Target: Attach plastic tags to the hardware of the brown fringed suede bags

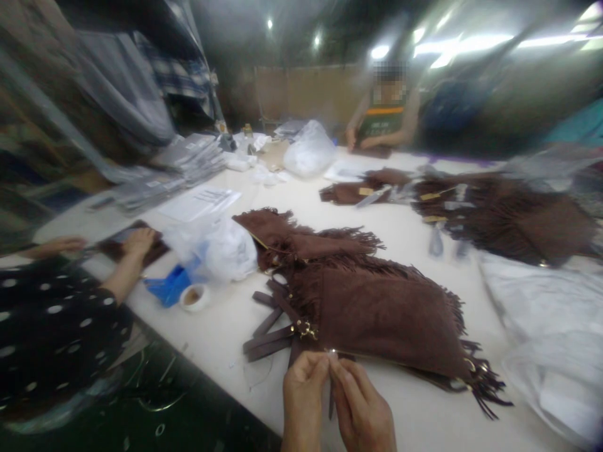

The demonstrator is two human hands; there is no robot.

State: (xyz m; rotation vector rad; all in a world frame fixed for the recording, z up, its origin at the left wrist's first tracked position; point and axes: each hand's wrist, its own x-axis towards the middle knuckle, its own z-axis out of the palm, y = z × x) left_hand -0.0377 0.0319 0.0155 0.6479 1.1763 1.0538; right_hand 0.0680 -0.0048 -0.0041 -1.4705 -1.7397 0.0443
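A brown suede fringed bag [386, 314] lies on the white table [226, 333] in front of me, its brown straps [271, 336] and a gold clasp [306, 328] at its left end. My left hand [304, 395] and my right hand [360, 405] meet at the bag's near edge. Both hands are closed in a pinch around a small pale item [332, 355] between the fingertips, too small to name. A thin dark strip [331, 402] hangs down between the hands.
More brown fringed bags [301, 242] [509, 213] lie further back. A white plastic bag [226, 251], a tape roll [194, 296] and something blue [169, 285] lie at the left. A person in a dotted dark sleeve [51, 326] works at the left; another person [384, 119] sits at the far end.
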